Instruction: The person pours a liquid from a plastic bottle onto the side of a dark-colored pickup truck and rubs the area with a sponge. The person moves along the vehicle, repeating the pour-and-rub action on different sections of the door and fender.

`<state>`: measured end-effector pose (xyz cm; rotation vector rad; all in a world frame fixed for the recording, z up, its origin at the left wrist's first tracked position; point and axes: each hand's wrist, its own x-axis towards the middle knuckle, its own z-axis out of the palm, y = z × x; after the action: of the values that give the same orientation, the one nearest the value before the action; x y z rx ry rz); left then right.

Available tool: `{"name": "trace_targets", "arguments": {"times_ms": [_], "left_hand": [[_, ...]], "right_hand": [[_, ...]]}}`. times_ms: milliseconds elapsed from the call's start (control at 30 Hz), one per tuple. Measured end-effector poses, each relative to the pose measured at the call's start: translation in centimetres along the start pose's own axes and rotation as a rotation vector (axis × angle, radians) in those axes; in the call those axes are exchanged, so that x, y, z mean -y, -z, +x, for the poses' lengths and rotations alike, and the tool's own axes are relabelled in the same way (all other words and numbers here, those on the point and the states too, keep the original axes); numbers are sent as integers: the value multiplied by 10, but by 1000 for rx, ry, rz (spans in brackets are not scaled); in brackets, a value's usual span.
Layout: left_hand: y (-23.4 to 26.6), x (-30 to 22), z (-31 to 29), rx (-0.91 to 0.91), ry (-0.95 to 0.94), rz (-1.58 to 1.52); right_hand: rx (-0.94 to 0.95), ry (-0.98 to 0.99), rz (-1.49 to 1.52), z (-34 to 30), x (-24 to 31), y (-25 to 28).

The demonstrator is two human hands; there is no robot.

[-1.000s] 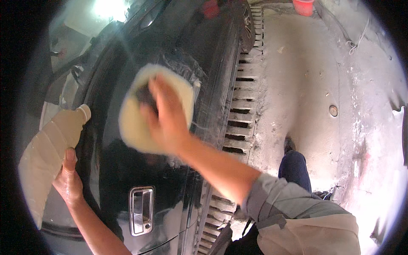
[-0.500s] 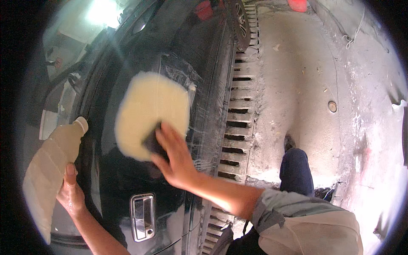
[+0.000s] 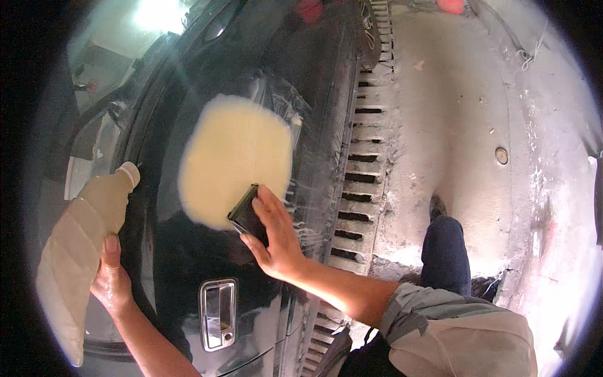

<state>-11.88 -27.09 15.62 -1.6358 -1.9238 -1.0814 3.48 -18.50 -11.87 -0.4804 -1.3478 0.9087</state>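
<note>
At the door [image 3: 166, 251], the right hand [image 3: 282, 248] gripped a block [image 3: 252, 221] snugly, the left hand [image 3: 115, 283] a bottle [image 3: 81, 245]; flat, even pressure looked wise.

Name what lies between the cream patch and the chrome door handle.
In the head view, only bare dark door panel separates the cream patch from the door handle.

- Here the cloudy bottle [image 3: 81, 242] is hiding the fingers of the left hand [image 3: 115, 284], all but the thumb!
- The right hand [image 3: 279, 245] is covering part of the black block [image 3: 250, 217].
- Up top, the edge is slicing off a red object [image 3: 450, 5], leaving its kind unclear.
- The dark car [image 3: 207, 254] is concealing part of a wheel [image 3: 370, 38].
- A bright light [image 3: 160, 14] is washing out detail, upper left.
</note>
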Motion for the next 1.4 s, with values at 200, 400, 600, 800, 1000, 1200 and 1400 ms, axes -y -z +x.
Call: {"name": "trace_targets", "arguments": {"times_ms": [200,400,600,800,1000,1200,1400], "left_hand": [[8,5,3,-42,-2,-21],[0,-2,-6,-75,73,86],[20,13,-2,-87,92,162],[3,5,-5,-96,-22,157],[8,2,1,-69,-89,121],[6,8,-1,-83,14,106],[8,5,0,-101,-15,224]], "right_hand": [[-260,-235,-50,167,-69,14],[-61,-138,-35,0,-11,-2],[-248,-315,-71,106,-67,9],[-166,-329,8,36,-47,1],[-141,-366,-9,43,-51,10],[-188,-519,-41,69,-82,18],[-65,-313,-53,-27,-32,12]]}}
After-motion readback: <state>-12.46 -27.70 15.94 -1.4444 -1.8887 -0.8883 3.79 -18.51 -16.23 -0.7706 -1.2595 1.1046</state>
